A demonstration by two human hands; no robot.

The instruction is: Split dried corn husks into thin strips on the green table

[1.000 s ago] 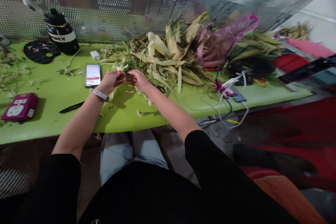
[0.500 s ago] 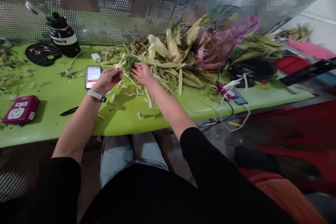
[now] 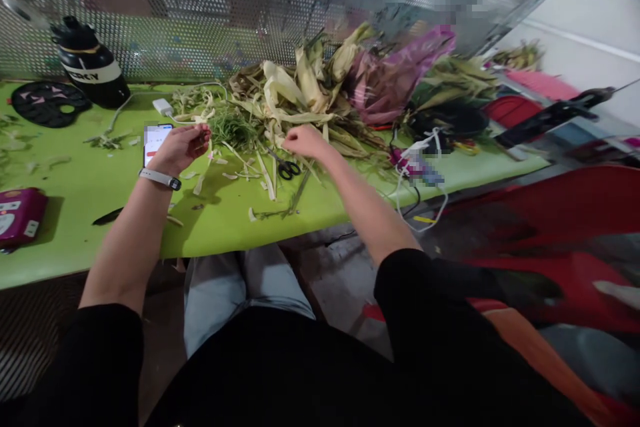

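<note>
My left hand (image 3: 183, 147), with a watch on its wrist, is closed in a pinch over the green tabletop (image 3: 225, 220). What its fingers hold is too small to make out; pale husk strips lie just behind the fingertips. To its right is a heap of thin green shreds (image 3: 233, 128). My right hand (image 3: 306, 141) has its fingers curled together at the front edge of the corn husk pile (image 3: 315, 87). Whatever may be in those fingers is hidden. Black-handled scissors (image 3: 289, 169) lie just left of and below this hand.
A phone (image 3: 156, 137) lies behind my left wrist, near a white charger (image 3: 163, 107). A black bottle (image 3: 90, 63), a black palette-shaped item (image 3: 47, 103) and a purple box (image 3: 23, 217) stand or lie leftward. A dark blade (image 3: 107, 217) is near the front edge. Cables (image 3: 435, 193) hang at right.
My right hand has moved right, away from the green shreds, and its spread fingers have curled in. The scissors now show. My left hand stays pinched. The camera view has shifted right.
</note>
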